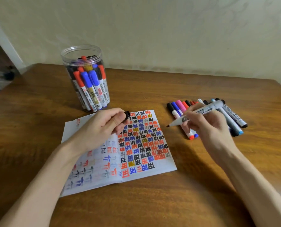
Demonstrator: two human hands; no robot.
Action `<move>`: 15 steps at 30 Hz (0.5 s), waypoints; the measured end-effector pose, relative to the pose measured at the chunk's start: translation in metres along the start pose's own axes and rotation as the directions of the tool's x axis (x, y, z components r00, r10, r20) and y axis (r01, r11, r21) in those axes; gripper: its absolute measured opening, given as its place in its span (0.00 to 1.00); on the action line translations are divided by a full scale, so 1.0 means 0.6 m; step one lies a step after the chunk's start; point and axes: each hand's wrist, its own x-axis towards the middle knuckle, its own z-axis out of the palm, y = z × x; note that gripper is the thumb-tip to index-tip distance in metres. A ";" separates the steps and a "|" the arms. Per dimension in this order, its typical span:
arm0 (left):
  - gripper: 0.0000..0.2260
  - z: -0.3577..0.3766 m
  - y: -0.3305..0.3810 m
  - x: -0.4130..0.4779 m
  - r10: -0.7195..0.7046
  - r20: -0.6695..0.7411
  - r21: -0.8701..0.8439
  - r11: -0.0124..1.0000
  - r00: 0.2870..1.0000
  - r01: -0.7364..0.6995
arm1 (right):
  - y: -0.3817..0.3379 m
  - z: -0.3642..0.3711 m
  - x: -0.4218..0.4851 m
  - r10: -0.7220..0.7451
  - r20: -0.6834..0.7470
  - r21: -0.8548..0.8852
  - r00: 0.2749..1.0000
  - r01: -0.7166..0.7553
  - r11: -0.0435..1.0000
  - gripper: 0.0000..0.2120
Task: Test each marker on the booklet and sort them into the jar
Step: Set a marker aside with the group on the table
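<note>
Head view, forward and down over the bench. Step in hand, judged from the layout: test stroke with an uncapped marker.

Status:
- Right hand: closed round the marker barrel in a writing hold, tip pointing left, just beside the right edge of the booklet, not yet on paper.
- Left hand: pinching a black cap between thumb and curled fingers, over the top of the open booklet.

Procedure:
1. Carry the tip left onto the right page.
2. Aim for bare paper along the lower edge; avoid the crowded rows of coloured characters above.
3. Press lightly and draw one short mark.
4. Check for a solid, unbroken line.
5. Keep the cap in the left hand; recap until fully seated.
6. Drop the tested marker into the jar, standing beyond the booklet at the far left and already packed with markers.
7. Take the next from the loose markers lying right of the booklet.

Limits of view:
- Tip colour: dark, exact ink not determinable.
- Barrel print: blurred.
- Loose markers partly hidden behind the right hand; no reliable count.
- Left page partly covered by the left hand and forearm.
- Rear of the jar masked by the front markers.
</note>
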 end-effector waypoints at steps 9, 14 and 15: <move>0.08 0.026 -0.001 -0.001 0.071 -0.111 0.150 0.987 0.991 -0.054 | 0.010 0.043 -0.064 0.154 0.157 -0.111 0.976 -0.138 0.984 0.08; 0.05 0.038 0.001 -0.001 0.049 -0.094 0.210 0.977 0.994 -0.029 | 0.032 0.054 -0.085 0.067 0.096 -0.168 0.993 -0.050 0.984 0.05; 0.07 0.040 0.000 -0.001 0.034 -0.093 0.222 0.975 0.995 -0.012 | 0.033 0.054 -0.087 0.051 0.111 -0.186 0.993 -0.029 0.982 0.05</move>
